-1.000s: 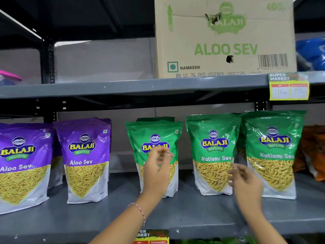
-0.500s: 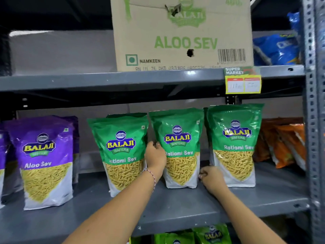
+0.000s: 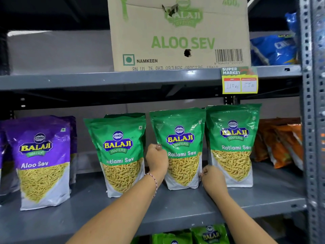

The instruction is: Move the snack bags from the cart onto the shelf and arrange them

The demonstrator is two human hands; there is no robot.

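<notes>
Green snack bags (image 3: 179, 148): three; purple bag (image 3: 42, 161): one.

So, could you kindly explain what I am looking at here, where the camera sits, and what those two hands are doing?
There is no machine here: a person wears a camera on the head, looking forward and down at their own bare hands. They face a grey shelf with standing snack bags: purple ones on the left, three green ones, orange ones on the right. The left hand and right hand grip the two sides of the middle green bag, apparently straightening it. A cardboard box sits on the shelf above.
</notes>
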